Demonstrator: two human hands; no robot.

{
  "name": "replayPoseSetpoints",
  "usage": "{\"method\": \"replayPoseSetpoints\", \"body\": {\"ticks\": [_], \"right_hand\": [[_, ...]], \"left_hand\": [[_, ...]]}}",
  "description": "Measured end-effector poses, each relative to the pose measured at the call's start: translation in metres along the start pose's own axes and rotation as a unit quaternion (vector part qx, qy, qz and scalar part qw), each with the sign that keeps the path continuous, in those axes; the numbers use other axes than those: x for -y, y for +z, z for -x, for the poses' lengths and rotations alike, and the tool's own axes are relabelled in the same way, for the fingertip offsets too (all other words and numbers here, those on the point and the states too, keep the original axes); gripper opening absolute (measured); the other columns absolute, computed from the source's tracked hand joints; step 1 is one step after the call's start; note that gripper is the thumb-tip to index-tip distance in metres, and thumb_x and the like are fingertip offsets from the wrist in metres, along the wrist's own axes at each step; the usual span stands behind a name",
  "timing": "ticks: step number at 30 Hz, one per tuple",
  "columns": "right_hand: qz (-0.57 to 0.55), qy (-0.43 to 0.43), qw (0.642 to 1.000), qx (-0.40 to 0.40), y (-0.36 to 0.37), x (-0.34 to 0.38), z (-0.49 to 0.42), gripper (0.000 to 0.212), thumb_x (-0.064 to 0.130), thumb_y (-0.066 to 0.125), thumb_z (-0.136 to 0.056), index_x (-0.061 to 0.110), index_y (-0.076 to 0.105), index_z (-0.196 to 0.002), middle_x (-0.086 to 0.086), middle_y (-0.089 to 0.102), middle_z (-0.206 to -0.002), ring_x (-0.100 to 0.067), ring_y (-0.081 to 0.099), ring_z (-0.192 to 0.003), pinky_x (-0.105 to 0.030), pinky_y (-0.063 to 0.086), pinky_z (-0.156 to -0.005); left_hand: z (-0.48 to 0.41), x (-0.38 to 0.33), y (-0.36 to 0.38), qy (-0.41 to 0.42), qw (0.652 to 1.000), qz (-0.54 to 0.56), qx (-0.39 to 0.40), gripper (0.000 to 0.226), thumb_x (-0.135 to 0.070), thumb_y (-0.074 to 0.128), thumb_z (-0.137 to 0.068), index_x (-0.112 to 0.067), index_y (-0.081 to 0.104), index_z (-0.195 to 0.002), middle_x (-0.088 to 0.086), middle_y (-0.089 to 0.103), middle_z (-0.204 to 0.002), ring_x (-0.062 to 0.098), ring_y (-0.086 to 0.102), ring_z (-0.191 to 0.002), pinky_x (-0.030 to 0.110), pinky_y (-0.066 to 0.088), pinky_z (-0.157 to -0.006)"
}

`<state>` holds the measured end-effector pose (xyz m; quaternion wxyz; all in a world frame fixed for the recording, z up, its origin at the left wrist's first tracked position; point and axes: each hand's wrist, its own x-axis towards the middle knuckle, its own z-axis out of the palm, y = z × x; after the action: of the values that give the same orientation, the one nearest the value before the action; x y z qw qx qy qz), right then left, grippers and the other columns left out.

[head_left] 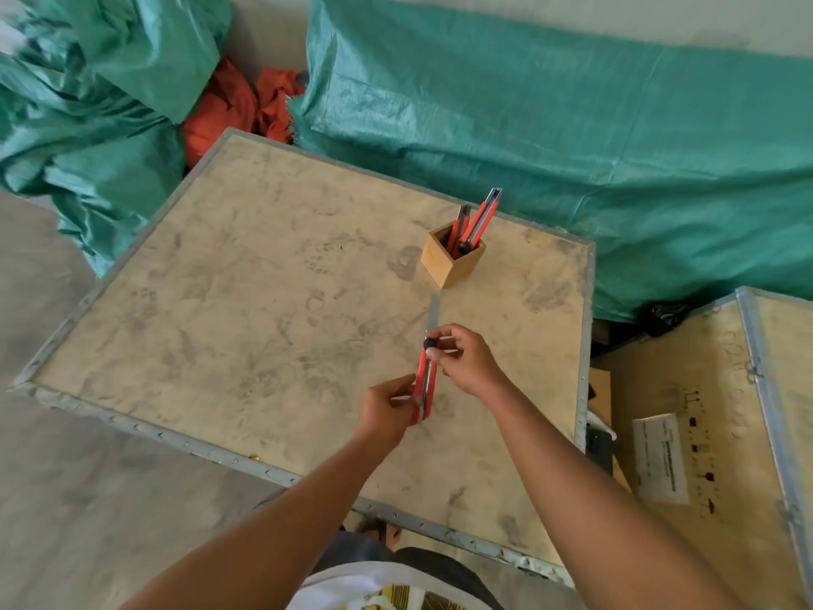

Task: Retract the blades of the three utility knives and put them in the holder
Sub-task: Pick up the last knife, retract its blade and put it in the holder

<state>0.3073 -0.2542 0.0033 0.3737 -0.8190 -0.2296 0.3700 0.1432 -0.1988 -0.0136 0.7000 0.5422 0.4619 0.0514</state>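
A red utility knife (426, 385) is held above the crate top with its long grey blade (434, 312) extended and pointing away from me toward the holder. My left hand (387, 409) grips the knife's near end. My right hand (466, 361) holds its far end, thumb by the black slider knob (429, 343). A small square wooden holder (453, 257) stands at the far right of the crate top. Two red utility knives (479, 222) stand upright in it, leaning to the right.
The wooden crate top (264, 301) has metal-edged rims. A second crate (704, 411) with a white label sits lower at the right. Green tarpaulin (572, 116) covers bundles behind and to the left, with orange cloth (233, 103) between them.
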Motion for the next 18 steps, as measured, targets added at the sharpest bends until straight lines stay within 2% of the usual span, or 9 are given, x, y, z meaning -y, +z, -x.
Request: {"method": "replayPoseSetpoints", "body": {"ticks": [2, 6, 10, 13, 15, 18], "right_hand": [[-0.04, -0.004, 0.999, -0.029, -0.011, 0.019, -0.001, 0.019, 0.016, 0.074, -0.091, 0.022, 0.071, -0.109, -0.001, 0.076, -0.107, -0.018, 0.073, -0.097, -0.033, 0.061, -0.081], [-0.088, -0.037, 0.993, -0.073, -0.027, 0.058, 0.004, 0.021, 0.013, 0.073, -0.093, 0.018, 0.073, -0.114, -0.001, 0.076, -0.102, -0.014, 0.071, -0.089, -0.024, 0.059, -0.07], [-0.118, -0.057, 0.988, -0.081, -0.027, 0.091, 0.014, 0.023, 0.011, 0.07, -0.095, 0.014, 0.075, -0.117, 0.002, 0.076, -0.104, -0.019, 0.073, -0.094, -0.037, 0.062, -0.079], [-0.102, -0.065, 0.991, -0.057, -0.019, 0.11, 0.022, 0.02, 0.016, 0.074, -0.093, 0.021, 0.079, -0.112, -0.002, 0.079, -0.107, -0.025, 0.075, -0.1, -0.04, 0.064, -0.082], [-0.092, -0.073, 0.992, -0.043, -0.017, 0.123, 0.027, 0.018, 0.02, 0.075, -0.092, 0.026, 0.08, -0.108, -0.002, 0.08, -0.105, -0.023, 0.075, -0.098, -0.035, 0.065, -0.08], [-0.067, -0.097, 0.993, -0.027, -0.013, 0.14, 0.037, 0.02, 0.019, 0.075, -0.092, 0.02, 0.08, -0.111, 0.003, 0.079, -0.107, -0.002, 0.073, -0.09, -0.016, 0.057, -0.072]], "left_hand": [[0.003, -0.012, -0.01, 0.001, 1.0, 0.022, 0.01, 0.035, -0.002, 0.066, -0.091, -0.013, 0.067, -0.124, 0.003, 0.076, -0.104, 0.024, 0.075, -0.093, 0.047, 0.062, -0.082], [0.006, -0.049, -0.027, 0.011, 0.996, 0.079, 0.05, 0.041, -0.001, 0.07, -0.088, -0.011, 0.064, -0.127, 0.008, 0.075, -0.101, 0.03, 0.075, -0.09, 0.039, 0.063, -0.078], [0.008, -0.09, -0.052, 0.025, 0.989, 0.124, 0.081, 0.038, 0.003, 0.068, -0.088, -0.004, 0.065, -0.125, 0.016, 0.071, -0.105, 0.029, 0.072, -0.084, 0.039, 0.063, -0.079], [0.007, -0.114, -0.074, 0.042, 0.983, 0.14, 0.11, 0.033, 0.002, 0.065, -0.09, -0.002, 0.066, -0.123, 0.019, 0.072, -0.106, 0.029, 0.073, -0.084, 0.04, 0.063, -0.081], [0.005, -0.128, -0.085, 0.058, 0.98, 0.139, 0.127, 0.033, 0.0, 0.065, -0.091, -0.002, 0.066, -0.124, 0.014, 0.074, -0.102, 0.028, 0.073, -0.085, 0.04, 0.062, -0.083], [0.003, -0.144, -0.095, 0.076, 0.976, 0.142, 0.145, 0.031, -0.001, 0.064, -0.092, -0.002, 0.067, -0.123, 0.013, 0.076, -0.101, 0.025, 0.073, -0.085, 0.042, 0.061, -0.086]]}}
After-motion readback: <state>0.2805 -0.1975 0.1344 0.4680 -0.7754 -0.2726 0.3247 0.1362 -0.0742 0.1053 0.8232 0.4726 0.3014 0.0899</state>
